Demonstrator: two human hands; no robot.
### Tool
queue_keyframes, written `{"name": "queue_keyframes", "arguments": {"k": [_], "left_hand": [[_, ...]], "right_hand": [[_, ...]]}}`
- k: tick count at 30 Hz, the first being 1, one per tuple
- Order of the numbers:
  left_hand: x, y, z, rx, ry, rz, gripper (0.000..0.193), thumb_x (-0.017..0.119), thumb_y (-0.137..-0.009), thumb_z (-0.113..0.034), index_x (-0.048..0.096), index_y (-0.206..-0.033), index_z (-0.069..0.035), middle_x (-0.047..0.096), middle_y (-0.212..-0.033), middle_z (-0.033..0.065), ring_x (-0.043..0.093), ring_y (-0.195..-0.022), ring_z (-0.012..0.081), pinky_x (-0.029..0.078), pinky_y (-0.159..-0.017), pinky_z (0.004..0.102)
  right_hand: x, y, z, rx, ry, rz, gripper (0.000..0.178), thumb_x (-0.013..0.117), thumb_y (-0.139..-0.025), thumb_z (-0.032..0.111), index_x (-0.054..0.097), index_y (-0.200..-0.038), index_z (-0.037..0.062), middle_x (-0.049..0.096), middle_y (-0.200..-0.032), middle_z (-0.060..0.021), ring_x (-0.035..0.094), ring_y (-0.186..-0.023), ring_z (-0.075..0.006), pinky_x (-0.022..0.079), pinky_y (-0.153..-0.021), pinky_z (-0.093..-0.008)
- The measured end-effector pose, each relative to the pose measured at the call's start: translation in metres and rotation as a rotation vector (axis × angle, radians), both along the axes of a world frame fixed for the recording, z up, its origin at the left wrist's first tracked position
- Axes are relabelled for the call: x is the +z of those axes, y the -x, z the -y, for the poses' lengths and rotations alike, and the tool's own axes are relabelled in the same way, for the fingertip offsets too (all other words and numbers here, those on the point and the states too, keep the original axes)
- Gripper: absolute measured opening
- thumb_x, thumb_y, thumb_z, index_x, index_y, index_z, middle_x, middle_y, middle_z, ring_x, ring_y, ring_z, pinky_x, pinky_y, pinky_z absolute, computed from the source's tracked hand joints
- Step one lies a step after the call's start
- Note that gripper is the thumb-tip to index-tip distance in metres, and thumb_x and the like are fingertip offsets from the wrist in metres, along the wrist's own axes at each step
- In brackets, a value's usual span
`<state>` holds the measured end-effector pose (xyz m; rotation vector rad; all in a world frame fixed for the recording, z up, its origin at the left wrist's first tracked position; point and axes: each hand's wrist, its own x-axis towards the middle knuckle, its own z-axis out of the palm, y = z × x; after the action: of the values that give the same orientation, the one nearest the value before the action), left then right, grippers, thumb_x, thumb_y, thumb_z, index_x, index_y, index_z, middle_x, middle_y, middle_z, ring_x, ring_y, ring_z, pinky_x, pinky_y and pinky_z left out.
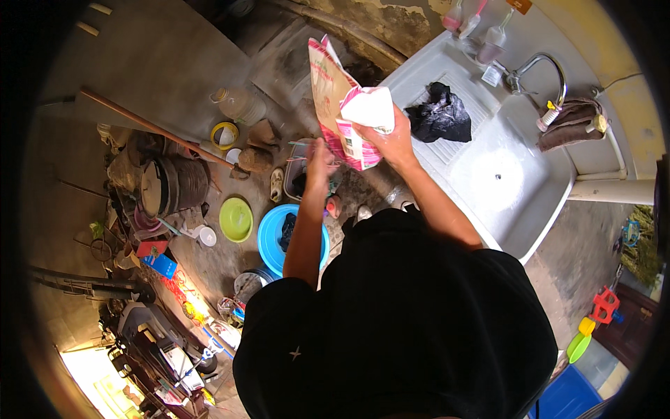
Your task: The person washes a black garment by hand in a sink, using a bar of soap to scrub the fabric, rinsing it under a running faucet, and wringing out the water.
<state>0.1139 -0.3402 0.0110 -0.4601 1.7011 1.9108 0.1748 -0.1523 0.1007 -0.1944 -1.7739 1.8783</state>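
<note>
- The pink, white and beige printed flexible bag (335,98) is held up beside the white ribbed sink (499,115).
- The right hand (392,144) grasps its side; the left hand (321,164) is blurred, so I can't tell whether it grips.
- Probably soft, light to moderate, slippery if wet; best held by both lower sides.

glare whitens the sink (481,188); upper left is dim; fisheye edges bend.
</note>
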Motion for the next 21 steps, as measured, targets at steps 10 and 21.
{"name": "queue_keyframes", "arguments": {"k": [10, 21], "left_hand": [[0.197, 0.043, 0.013, -0.754, 0.893, -1.748, 0.058, 0.08, -0.078, -0.027, 0.061, -0.132, -0.018, 0.054, -0.141, 0.0087, 0.048, -0.132, 0.0319, 0.035, -0.111, 0.0446], [0.067, 0.02, 0.04, -1.208, 0.534, -1.432, 0.014, 0.072, -0.085, -0.021, 0.069, -0.081, -0.008, 0.064, -0.07, 0.0163, 0.063, -0.065, 0.0373, 0.047, -0.056, 0.0441]], "right_hand": [[-0.025, -0.025, -0.008, 0.35, -0.004, 0.178, 0.051, 0.084, -0.073, 0.012, 0.065, -0.12, -0.0002, 0.071, -0.106, -0.0075, 0.065, -0.099, -0.0131, 0.05, -0.091, -0.0298], [-0.091, -0.065, -0.035, 0.65, -0.402, 0.59, 0.079, 0.082, -0.078, 0.025, 0.046, -0.145, 0.0034, 0.061, -0.132, -0.0204, 0.058, -0.121, -0.0274, 0.046, -0.102, -0.0334]]}}
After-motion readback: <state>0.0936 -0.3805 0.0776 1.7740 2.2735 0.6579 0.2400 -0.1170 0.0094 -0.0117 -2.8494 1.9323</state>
